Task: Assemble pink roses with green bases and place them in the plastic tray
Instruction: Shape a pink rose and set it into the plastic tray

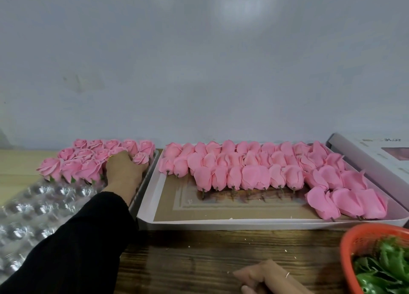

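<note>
Pink rose (140, 158) at plastic tray's (42, 207) far right corner, left hand (124, 168) curled round its base, likely seating it; right hand (263, 276) idle, loosely bent, empty, near tabletop's front edge beside green bases (385, 267).

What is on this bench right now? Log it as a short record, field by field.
left hand: reaches into the plastic tray, touching a rose at the right end of the rows
right hand: rests on the wooden table, holding nothing visible
finished roses: three rows at the tray's far end
near tray cells: unfilled
unassembled roses: lying in rows in the cardboard box
green bases: in the orange basket, near right
</note>
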